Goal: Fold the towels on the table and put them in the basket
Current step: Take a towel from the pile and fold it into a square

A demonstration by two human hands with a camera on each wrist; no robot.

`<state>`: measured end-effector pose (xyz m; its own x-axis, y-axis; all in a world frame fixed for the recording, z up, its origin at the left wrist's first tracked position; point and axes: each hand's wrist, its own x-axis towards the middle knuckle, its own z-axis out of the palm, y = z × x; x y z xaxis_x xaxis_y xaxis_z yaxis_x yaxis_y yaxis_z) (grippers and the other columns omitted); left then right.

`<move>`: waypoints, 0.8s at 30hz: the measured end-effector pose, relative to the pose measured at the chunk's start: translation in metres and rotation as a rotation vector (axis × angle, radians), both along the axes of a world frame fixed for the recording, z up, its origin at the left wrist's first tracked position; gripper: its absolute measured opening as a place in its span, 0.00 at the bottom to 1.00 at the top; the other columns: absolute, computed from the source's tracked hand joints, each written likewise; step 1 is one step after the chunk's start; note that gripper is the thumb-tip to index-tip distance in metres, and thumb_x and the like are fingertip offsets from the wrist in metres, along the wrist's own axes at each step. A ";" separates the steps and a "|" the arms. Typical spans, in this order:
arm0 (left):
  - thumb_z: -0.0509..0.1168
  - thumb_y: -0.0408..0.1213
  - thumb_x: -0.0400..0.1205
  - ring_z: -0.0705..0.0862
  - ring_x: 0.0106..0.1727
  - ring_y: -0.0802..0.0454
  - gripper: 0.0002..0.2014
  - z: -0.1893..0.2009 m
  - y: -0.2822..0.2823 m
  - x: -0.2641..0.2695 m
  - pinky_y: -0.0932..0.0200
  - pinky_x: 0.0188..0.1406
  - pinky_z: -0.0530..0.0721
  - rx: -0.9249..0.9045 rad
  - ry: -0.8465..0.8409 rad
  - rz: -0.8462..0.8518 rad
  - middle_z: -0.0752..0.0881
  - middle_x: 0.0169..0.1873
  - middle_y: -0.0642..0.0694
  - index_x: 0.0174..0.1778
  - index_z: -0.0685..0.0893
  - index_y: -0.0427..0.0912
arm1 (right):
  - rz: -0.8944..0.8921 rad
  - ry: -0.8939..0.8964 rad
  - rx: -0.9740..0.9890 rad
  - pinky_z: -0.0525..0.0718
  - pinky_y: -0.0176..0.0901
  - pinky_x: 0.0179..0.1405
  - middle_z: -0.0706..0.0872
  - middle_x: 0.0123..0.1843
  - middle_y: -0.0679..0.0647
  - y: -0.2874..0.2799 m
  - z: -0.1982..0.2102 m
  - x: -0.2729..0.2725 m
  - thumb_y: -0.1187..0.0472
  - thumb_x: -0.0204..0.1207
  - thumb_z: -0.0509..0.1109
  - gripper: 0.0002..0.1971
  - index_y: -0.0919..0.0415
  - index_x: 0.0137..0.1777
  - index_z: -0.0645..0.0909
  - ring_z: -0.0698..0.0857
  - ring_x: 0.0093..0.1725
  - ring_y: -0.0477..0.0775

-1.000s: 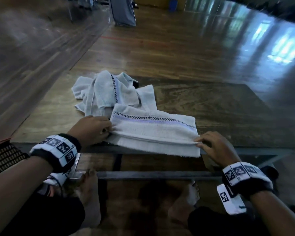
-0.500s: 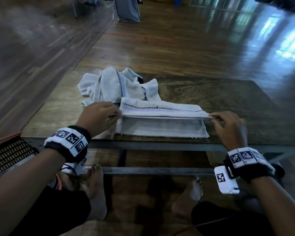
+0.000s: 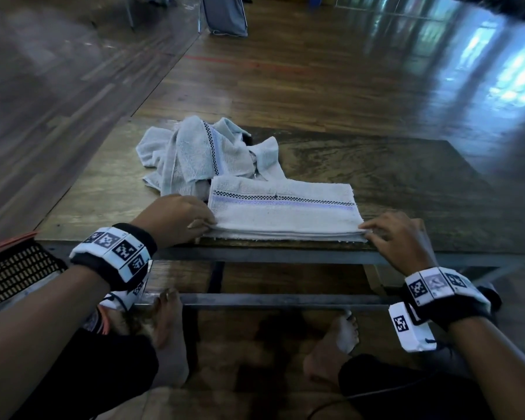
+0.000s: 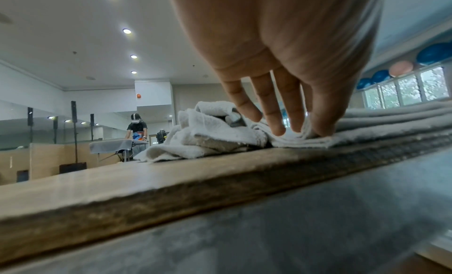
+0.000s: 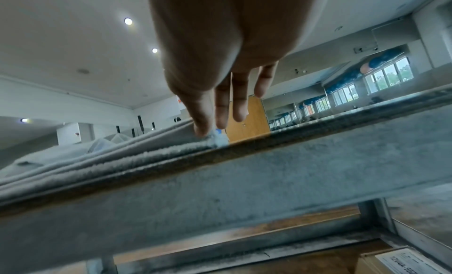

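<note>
The towel half that was held up between the hands half a second ago now lies flat. The folded towel [image 3: 282, 212] sits at the near edge of the worktop [image 3: 406, 183], centre of the head view, with crumpled towels [image 3: 200, 153] behind it. The left hand [image 3: 173, 219] presses straight fingers on its left end. The right hand [image 3: 397, 241] rests its fingertips on the right corner. Only the wrist views show the stacked layers. The basket [image 3: 12, 274], lower left, is cut off.

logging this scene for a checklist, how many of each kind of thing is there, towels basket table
folded towel: 1
crumpled towel heap: 1, number of towels in it unclear
basket: 1
table: 1
total: 4
</note>
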<state>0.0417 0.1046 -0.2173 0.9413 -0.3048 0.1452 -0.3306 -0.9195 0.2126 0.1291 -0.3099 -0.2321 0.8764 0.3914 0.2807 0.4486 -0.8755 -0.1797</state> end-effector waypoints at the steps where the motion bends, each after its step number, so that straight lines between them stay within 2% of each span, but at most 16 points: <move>1: 0.73 0.38 0.74 0.89 0.46 0.49 0.07 -0.001 -0.001 -0.001 0.55 0.45 0.85 0.004 0.017 -0.008 0.91 0.48 0.50 0.47 0.91 0.49 | 0.004 0.035 -0.031 0.71 0.53 0.55 0.88 0.51 0.51 0.000 -0.002 0.000 0.60 0.72 0.74 0.10 0.52 0.53 0.87 0.83 0.56 0.56; 5: 0.73 0.38 0.74 0.89 0.45 0.49 0.08 -0.002 0.002 -0.001 0.55 0.44 0.85 -0.017 0.030 0.005 0.91 0.48 0.50 0.49 0.91 0.49 | 0.044 0.122 -0.016 0.78 0.59 0.56 0.87 0.52 0.54 -0.001 -0.006 -0.003 0.62 0.75 0.71 0.13 0.57 0.59 0.85 0.83 0.55 0.57; 11: 0.73 0.38 0.74 0.89 0.41 0.50 0.06 -0.003 0.001 -0.002 0.58 0.39 0.83 -0.021 0.027 0.017 0.92 0.44 0.50 0.46 0.91 0.50 | 0.093 0.153 0.030 0.83 0.55 0.50 0.89 0.50 0.55 -0.002 -0.002 -0.009 0.63 0.74 0.71 0.11 0.60 0.57 0.85 0.84 0.49 0.53; 13: 0.74 0.38 0.73 0.89 0.38 0.49 0.05 -0.001 0.002 -0.004 0.58 0.37 0.84 -0.019 -0.020 0.006 0.92 0.41 0.50 0.44 0.91 0.50 | 0.099 0.064 0.023 0.81 0.58 0.51 0.90 0.48 0.54 -0.005 0.001 -0.009 0.63 0.74 0.72 0.11 0.58 0.55 0.86 0.86 0.48 0.55; 15: 0.75 0.39 0.73 0.89 0.37 0.48 0.05 0.001 0.004 -0.005 0.57 0.39 0.83 -0.018 -0.072 0.004 0.92 0.40 0.49 0.43 0.92 0.50 | 0.073 -0.045 0.005 0.74 0.53 0.51 0.90 0.46 0.52 -0.006 0.004 -0.008 0.62 0.72 0.73 0.10 0.57 0.54 0.87 0.86 0.48 0.56; 17: 0.75 0.39 0.73 0.90 0.40 0.50 0.06 0.001 0.005 -0.006 0.56 0.44 0.82 0.006 -0.095 -0.009 0.92 0.40 0.51 0.44 0.92 0.50 | 0.081 -0.101 -0.035 0.70 0.51 0.48 0.89 0.45 0.52 -0.005 0.004 -0.008 0.62 0.71 0.75 0.10 0.56 0.53 0.87 0.86 0.47 0.57; 22: 0.77 0.39 0.70 0.90 0.41 0.53 0.09 -0.001 0.004 -0.010 0.59 0.42 0.85 -0.006 -0.051 -0.102 0.92 0.42 0.53 0.45 0.92 0.50 | 0.158 -0.058 -0.148 0.69 0.49 0.45 0.89 0.48 0.53 -0.008 -0.009 -0.012 0.61 0.70 0.76 0.15 0.57 0.57 0.87 0.85 0.47 0.56; 24: 0.77 0.46 0.67 0.89 0.48 0.54 0.14 -0.003 0.007 -0.011 0.55 0.50 0.84 0.011 -0.008 -0.096 0.91 0.47 0.54 0.49 0.91 0.52 | 0.189 -0.004 -0.142 0.71 0.47 0.47 0.88 0.50 0.54 -0.012 -0.011 -0.012 0.59 0.67 0.78 0.20 0.58 0.61 0.84 0.85 0.50 0.56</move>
